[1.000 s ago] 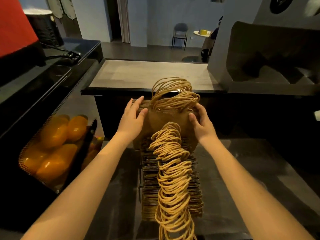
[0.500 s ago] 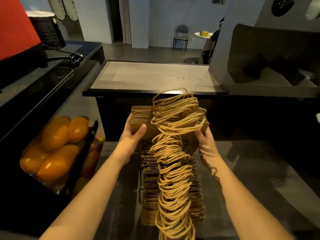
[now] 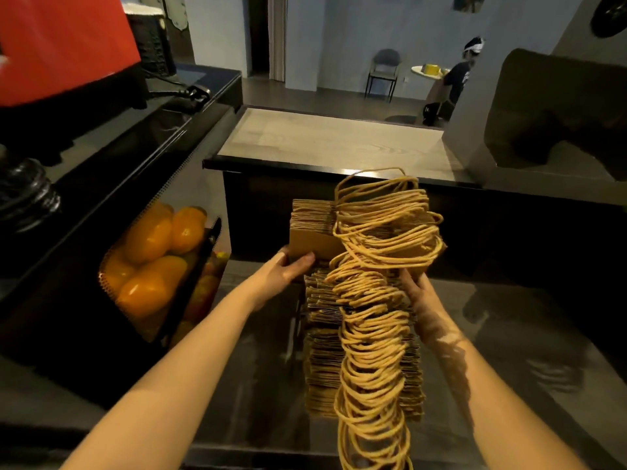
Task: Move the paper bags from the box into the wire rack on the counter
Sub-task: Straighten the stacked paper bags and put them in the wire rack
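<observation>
Paper bags (image 3: 315, 242), brown kraft, w/ twisted twine handles (image 3: 380, 232). Two lots are listed.

Lot 1, bundle (image 3: 312, 215): many bags, folded flat & pressed together. It is held in the air by both hands over the far end of lot 2, in front of the dark front of the wood-topped table (image 3: 322, 140). Its handles are tangled in loose loops across the right half.

Lot 2, row (image 3: 322, 361): bags are stood on edge & packed face to face, running from near the viewer toward the bundle on a dark glossy surface (image 3: 509, 334). Handles are heaped along the middle. What holds the row can't be made out.

Left hand (image 3: 288, 271): the bundle's lower left corner is pinched, w/ the thumb laid on the near face and the fingers tucked under, out of sight.

Right hand (image 3: 419, 288): it is set against the bundle's lower right, the fingers reaching up but mostly hidden behind the handles. Curled or straight can't be told.

Misc.:
- oranges (image 3: 149, 239), several, are kept in a perforated mesh bin (image 3: 106, 283) at left.
- red box (image 3: 61, 45) is set on the black table (image 3: 135, 137) at upper left.
- chair (image 3: 383, 72) & a person (image 3: 454, 83) are seen in the bkgd.
</observation>
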`<state>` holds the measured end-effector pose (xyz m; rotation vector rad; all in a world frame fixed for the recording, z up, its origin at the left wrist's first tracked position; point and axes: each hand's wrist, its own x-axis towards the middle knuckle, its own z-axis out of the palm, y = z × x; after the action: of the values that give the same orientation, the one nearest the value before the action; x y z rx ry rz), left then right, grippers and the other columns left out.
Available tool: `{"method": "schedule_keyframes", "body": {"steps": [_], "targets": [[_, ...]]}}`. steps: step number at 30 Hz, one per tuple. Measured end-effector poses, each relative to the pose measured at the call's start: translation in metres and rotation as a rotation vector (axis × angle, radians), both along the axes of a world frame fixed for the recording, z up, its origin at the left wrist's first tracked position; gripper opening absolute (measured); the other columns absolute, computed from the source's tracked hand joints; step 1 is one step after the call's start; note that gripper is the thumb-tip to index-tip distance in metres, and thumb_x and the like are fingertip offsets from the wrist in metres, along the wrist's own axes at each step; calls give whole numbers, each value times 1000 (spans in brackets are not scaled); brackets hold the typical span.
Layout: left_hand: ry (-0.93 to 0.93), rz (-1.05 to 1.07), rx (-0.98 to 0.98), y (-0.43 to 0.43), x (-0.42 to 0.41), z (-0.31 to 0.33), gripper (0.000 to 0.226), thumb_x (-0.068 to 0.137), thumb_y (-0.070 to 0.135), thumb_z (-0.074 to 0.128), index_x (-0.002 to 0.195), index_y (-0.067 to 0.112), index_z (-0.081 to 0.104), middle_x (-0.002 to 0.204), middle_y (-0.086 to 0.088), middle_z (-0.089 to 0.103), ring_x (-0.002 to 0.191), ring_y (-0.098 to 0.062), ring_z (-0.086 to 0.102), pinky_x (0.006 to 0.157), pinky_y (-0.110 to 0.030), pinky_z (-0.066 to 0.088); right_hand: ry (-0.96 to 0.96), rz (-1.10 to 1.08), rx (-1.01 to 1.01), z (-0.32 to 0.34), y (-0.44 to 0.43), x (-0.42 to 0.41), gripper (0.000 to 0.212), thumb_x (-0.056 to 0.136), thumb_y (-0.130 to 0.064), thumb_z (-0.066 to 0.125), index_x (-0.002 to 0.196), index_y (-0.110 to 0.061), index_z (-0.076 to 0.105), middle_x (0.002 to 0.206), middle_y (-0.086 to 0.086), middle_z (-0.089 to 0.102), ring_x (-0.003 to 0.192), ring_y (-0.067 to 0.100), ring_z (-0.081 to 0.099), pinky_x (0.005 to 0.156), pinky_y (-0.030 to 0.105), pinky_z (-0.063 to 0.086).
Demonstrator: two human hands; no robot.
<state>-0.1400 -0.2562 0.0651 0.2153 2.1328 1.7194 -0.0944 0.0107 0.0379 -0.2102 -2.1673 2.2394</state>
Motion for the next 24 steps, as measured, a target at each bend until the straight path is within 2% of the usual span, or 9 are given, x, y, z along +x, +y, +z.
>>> {"method": "schedule_keyframes", "body": {"steps": [2, 5, 9, 12, 15, 18, 21, 23, 24], "targets": [[-18, -26, -15, -7, -1, 1, 72, 85, 50, 57, 146, 24, 29, 138, 2, 46, 120, -9, 43, 102, -26, 27, -27, 15, 6, -3, 0, -2, 42, 96, -34, 53, 136, -25, 43, 119, -8, 62, 104, 6, 61, 78, 20, 50], [-97, -9, -18, -13, 2, -4, 87, 76, 60, 61, 148, 29, 23, 147, -3, 41, 134, -20, 38, 115, -39, 21, -7, 14, 44, -14, 5, 2, 58, 85, -26, 61, 140, -13, 46, 130, 5, 63, 119, 24, 60, 96, 38, 51], [-128, 3, -15, -18, 7, -27, 55, 95, 25, 54, 138, 42, 24, 143, 5, 39, 140, -22, 29, 107, -34, 24, -17, 31, 20, -16, 1, 10, 107, 44, -55, 87, 135, -17, 47, 120, 0, 64, 102, 11, 67, 70, 17, 55], [-64, -32, -98, -18, 2, -35, 66, 94, 3, 52, 140, 41, 23, 137, 8, 41, 139, -22, 32, 101, -28, 33, 9, 42, 73, -17, -1, 8, 95, 52, -32, 79, 135, 0, 46, 123, 10, 60, 90, 3, 67, 60, 8, 50], [20, -14, -265, -10, -3, -34, 68, 95, 1, 48, 148, 30, 18, 146, -6, 39, 136, -26, 35, 98, -28, 33, 41, -8, 188, -16, -5, 5, 117, 39, -63, 82, 134, -5, 46, 123, 1, 59, 101, 2, 65, 81, 14, 51], [39, 1, -341, 0, -10, -38, 59, 95, 1, 46, 146, 22, 26, 143, -9, 41, 132, -26, 39, 97, -29, 33, 12, -46, 205, -29, 8, 2, 124, 43, -78, 75, 142, -12, 42, 133, 4, 56, 120, 23, 56, 105, 45, 43], [80, -2, -355, 1, -21, -48, 37, 90, 21, 54, 122, 38, 42, 136, -10, 47, 121, -28, 47, 107, -40, 38, 28, -22, 274, -26, 9, 4, 91, 65, -73, 71, 138, -24, 47, 138, 2, 54, 126, 26, 52, 108, 52, 39], [123, -34, -392, -8, -53, -103, 45, 81, 37, 59, 114, 58, 38, 130, -3, 48, 115, -24, 52, 103, -51, 42, 56, -16, 333, -15, 4, 4, 40, 91, -36, 64, 128, -31, 50, 134, -7, 52, 129, 23, 48, 110, 45, 37], [116, -52, -401, -11, -62, -118, 51, 80, 39, 61, 117, 63, 35, 131, 1, 47, 115, -22, 52, 101, -52, 43, 55, -33, 346, -14, 4, 2, 34, 95, -21, 60, 124, -35, 49, 132, -8, 53, 129, 22, 47, 110, 42, 37]]}}
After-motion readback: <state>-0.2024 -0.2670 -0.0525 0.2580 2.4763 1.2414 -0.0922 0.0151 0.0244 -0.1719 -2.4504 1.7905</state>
